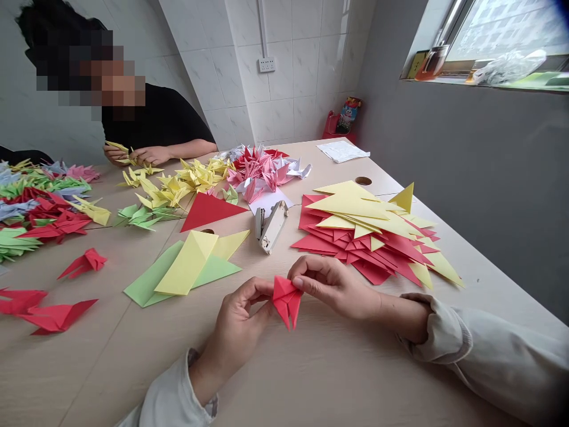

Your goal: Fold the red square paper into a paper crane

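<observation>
Left hand: the person's left hand (235, 323) comes in from a white sleeve at the lower edge, holding the left side of a small folded red origami piece (287, 299).
Right hand: the right hand (333, 287) reaches in from the right and holds the top of the same piece.
Fingers: the fingers (306, 274) of both hands are clamped on the red paper from opposite sides.
Red piece: it sits between the hands, pointed end down, just in front of the paper stack.
Nearby: a pile of red and yellow paper triangles (368, 231) lies just beyond the right hand; a grey stapler (270, 225) lies open beyond the hands; folded green and yellow sheets (178, 273) lie to the left.
Bench: the pale wood-grain bench (133, 362) also carries rows of colourful origami cranes (40, 204).
Co-worker: across the bench, a co-worker's hands (142, 155) hold yellow paper.
</observation>
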Demonstrator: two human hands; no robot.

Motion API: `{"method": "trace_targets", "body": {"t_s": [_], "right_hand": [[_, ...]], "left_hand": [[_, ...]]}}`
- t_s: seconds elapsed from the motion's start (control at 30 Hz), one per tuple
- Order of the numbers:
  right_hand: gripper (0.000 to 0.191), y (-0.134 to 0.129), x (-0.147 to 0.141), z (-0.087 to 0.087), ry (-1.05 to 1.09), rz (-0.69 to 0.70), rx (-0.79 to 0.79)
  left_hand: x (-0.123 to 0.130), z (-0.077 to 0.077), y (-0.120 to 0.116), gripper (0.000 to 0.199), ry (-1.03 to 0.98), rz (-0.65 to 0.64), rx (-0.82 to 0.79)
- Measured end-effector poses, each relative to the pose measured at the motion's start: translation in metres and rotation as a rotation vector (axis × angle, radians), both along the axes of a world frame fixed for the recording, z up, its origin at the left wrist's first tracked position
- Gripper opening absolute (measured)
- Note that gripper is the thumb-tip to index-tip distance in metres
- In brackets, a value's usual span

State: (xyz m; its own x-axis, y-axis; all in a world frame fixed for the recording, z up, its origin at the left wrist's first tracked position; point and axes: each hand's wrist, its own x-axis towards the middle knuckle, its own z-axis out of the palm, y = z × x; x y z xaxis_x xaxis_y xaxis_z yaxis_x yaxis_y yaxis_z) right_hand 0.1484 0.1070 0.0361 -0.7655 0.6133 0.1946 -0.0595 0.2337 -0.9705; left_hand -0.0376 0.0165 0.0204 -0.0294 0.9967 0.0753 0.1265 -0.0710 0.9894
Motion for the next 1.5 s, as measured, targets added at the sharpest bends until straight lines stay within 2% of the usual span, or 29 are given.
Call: {"method": "trace_targets", "body": {"t_s": [0.13,0.2,0.27,0.37,0.47,0.53,0.83,0.9,1.07,1.13,1.3,1.4,1.5], "right_hand": [[0.006,-0.008,-0.001,-0.001,-0.005,-0.207,0.314],[0.007,-0.01,-0.001,-0.003,0.029,-0.221,0.411],[0.006,-0.011,-0.002,-0.003,0.038,-0.204,0.418],[0.003,-0.01,-0.003,-0.001,0.023,-0.144,0.245],[0.014,-0.007,-0.005,0.0,0.01,-0.084,-0.022],[0.019,-0.005,-0.006,-0.001,0.014,-0.086,-0.137],[0.021,-0.007,-0.009,-0.004,0.104,-0.138,-0.33],[0.021,-0.007,-0.008,-0.004,0.113,-0.146,-0.377],[0.015,-0.004,-0.006,-0.006,0.175,-0.09,-0.546],[0.018,-0.002,-0.006,-0.007,0.166,-0.055,-0.57],[0.03,-0.002,-0.004,-0.004,0.112,0.005,-0.403],[0.043,-0.004,-0.004,-0.003,0.059,0.037,-0.269],[0.032,-0.005,-0.005,-0.006,-0.061,-0.056,-0.085]], "left_hand": [[-0.002,0.008,-0.002,0.017,0.068,-0.085,0.051],[-0.002,0.009,-0.003,0.018,0.081,-0.076,0.065],[-0.002,0.007,-0.002,0.014,0.094,-0.021,0.067],[0.0,0.004,-0.001,0.01,0.127,0.076,0.071],[0.001,0.003,-0.001,0.011,0.142,0.109,0.066],[0.002,0.004,-0.002,0.01,0.144,0.12,0.052],[0.004,0.002,-0.004,0.013,0.151,0.18,0.02],[0.004,0.003,-0.005,0.012,0.148,0.14,0.039],[0.003,0.007,-0.005,0.037,0.262,-0.067,0.068],[0.002,0.007,-0.004,0.038,0.25,-0.065,0.059],[0.0,0.005,0.002,0.029,0.093,0.057,0.011],[0.0,0.004,0.004,0.024,0.019,0.109,-0.018],[0.001,0.002,0.006,0.021,-0.014,0.125,-0.047]]}}
